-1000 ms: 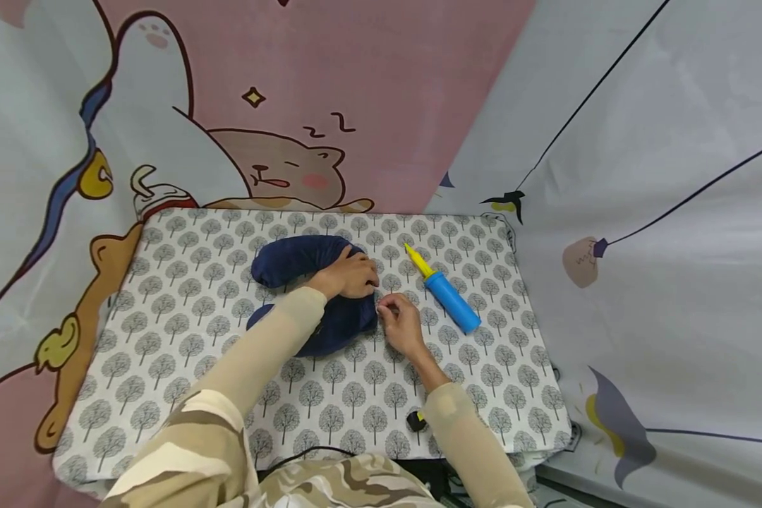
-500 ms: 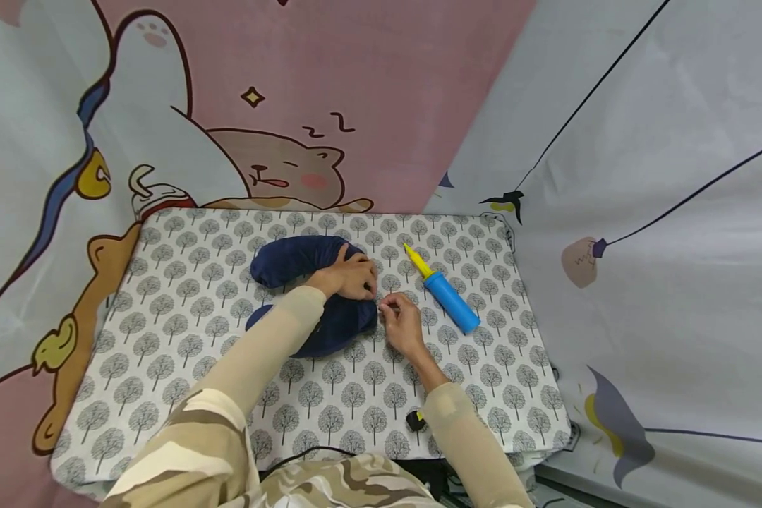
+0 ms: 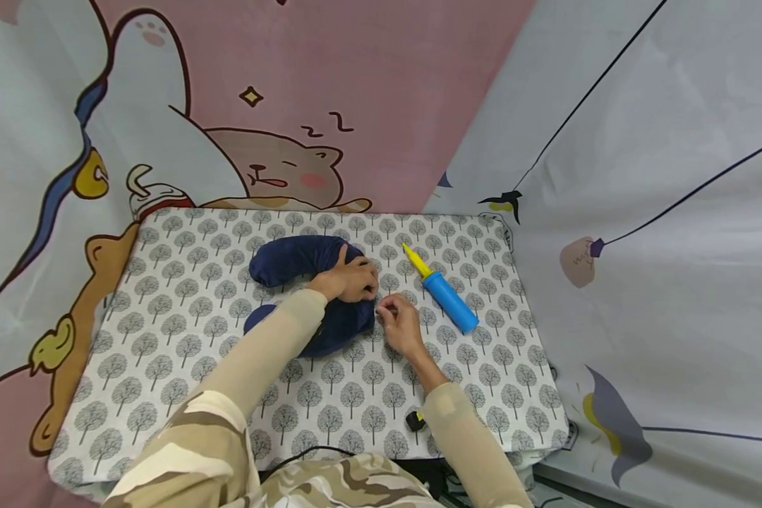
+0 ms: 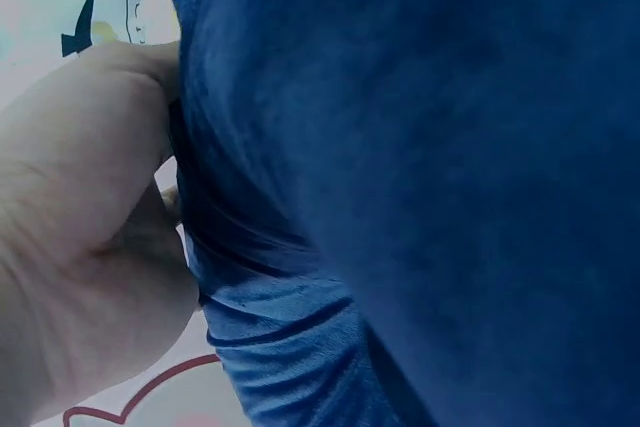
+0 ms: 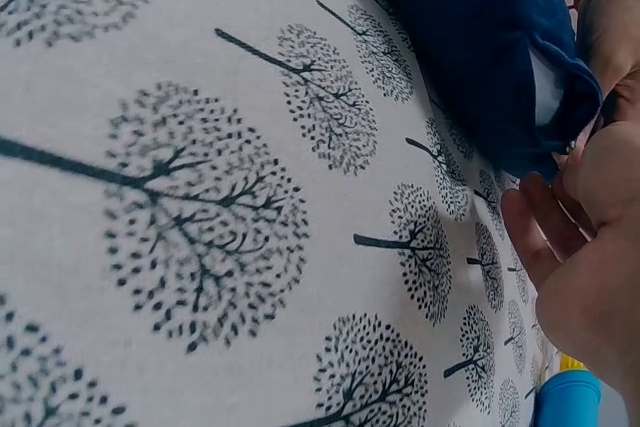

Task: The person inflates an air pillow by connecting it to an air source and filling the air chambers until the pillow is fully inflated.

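Observation:
A navy blue, U-shaped plush neck pillow [image 3: 295,257] lies on the table with its open side to the left. My left hand [image 3: 351,279] grips its curved right end from above; in the left wrist view, wrinkled blue fabric fills most of the picture beside that hand [image 4: 90,207]. At the pillow's right edge my right hand [image 3: 403,323] pinches a small zipper pull with thumb and fingertips. In the right wrist view a gap in the blue cover shows a white inside [image 5: 546,87], close to the right fingertips [image 5: 536,209]. The pull itself is mostly hidden.
A blue hand pump [image 3: 452,303] with a yellow nozzle [image 3: 417,259] lies right of the pillow. A small black and yellow object [image 3: 415,421] sits near the front edge by the right forearm. The tree-patterned cloth [image 3: 184,381] covers the table. Printed curtains hang behind and beside it.
Both hands stay almost in place at the pillow's right end. The right fingertips shift only slightly along the edge. The pump and pillow lie as before.

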Demonstrator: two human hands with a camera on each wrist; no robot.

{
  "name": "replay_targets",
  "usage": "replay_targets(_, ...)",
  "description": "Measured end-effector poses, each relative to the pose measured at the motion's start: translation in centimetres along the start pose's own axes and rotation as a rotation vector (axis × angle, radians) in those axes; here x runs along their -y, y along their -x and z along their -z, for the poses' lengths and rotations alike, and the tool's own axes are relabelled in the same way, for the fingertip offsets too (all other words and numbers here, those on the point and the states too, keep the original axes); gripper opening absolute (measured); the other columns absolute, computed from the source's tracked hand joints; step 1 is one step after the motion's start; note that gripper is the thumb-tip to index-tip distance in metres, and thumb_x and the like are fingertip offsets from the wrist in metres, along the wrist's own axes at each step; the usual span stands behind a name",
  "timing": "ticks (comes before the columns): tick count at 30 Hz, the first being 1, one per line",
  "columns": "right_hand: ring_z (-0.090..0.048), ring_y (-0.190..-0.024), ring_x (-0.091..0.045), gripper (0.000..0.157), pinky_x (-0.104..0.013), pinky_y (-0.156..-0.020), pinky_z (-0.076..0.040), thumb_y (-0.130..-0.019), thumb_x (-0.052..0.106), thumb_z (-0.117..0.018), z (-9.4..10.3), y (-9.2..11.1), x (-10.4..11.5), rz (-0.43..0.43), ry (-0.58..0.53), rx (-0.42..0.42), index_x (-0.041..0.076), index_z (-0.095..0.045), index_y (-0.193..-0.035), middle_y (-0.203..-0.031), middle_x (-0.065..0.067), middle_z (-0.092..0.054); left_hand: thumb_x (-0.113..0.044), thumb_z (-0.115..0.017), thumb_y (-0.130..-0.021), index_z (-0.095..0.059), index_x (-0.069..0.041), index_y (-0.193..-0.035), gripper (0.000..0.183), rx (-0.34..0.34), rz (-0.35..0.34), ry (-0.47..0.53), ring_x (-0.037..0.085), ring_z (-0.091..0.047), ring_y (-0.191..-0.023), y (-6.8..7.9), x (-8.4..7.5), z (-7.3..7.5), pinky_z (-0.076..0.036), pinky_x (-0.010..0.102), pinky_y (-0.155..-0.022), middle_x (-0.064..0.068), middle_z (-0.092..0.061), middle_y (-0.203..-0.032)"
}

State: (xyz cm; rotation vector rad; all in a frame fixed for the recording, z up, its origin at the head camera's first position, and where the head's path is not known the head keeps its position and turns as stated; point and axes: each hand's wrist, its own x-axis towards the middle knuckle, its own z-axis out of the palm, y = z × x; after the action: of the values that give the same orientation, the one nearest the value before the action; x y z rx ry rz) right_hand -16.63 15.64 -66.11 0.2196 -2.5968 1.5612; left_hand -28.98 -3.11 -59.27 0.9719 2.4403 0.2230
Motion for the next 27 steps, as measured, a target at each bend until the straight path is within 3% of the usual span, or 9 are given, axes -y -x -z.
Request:
replay_targets(8,-0.076,-0.097,-0.025,0.007,-0.026,-0.087,-0.062,-0.110,0.006,-0.072,0.4,1.5,0.6,0.026,-0.036,0.072,0.008,-0.076,-0.104,-0.108,-0.012,-0.076,-0.037,-0.063,-0.117,-0.074,-0.035,-0.103,0.019,-0.090,-0.018,0.028,0.034,-0.031,-0.171,0.0,0.8,-0.5,0.016,0.081,-0.134,-0.002,-0.056,-0.168)
replay_targets(15,-0.076,-0.094,-0.028,0.008,-0.024,-0.089,-0.064,-0.108,0.004,-0.073,0.2,2.8,1.1,0.077,-0.079,0.097,0.004,-0.076,-0.101,-0.105,-0.013,-0.076,-0.041,-0.065,-0.116,-0.069,-0.034,-0.102,0.016,-0.112,-0.027,0.081,0.034,-0.028,-0.173,-1.6,2.3,-1.7,0.023,0.078,-0.132,-0.002,-0.058,-0.163)
replay_targets(21,-0.074,-0.097,-0.019,0.008,-0.022,-0.090,-0.063,-0.107,0.005,-0.075,-0.1,3.0,1.3,0.077,-0.088,0.112,0.003,-0.076,-0.100,-0.105,-0.015,-0.076,-0.038,-0.063,-0.117,-0.072,-0.031,-0.107,0.015,-0.131,-0.025,0.066,0.036,-0.029,-0.172,-0.9,1.5,-1.5,0.019,0.081,-0.132,0.001,-0.057,-0.164)
replay_targets(27,-0.076,-0.093,-0.026,0.005,-0.022,-0.086,-0.063,-0.106,0.003,-0.076,0.3,3.0,1.2,0.064,-0.093,0.047,0.003,-0.077,-0.101,-0.104,-0.013,-0.078,-0.036,-0.064,-0.117,-0.078,-0.031,-0.113,0.015,-0.184,-0.014,0.120,0.038,-0.029,-0.172,-0.9,1.6,-1.4,0.017,0.082,-0.134,0.002,-0.060,-0.162)
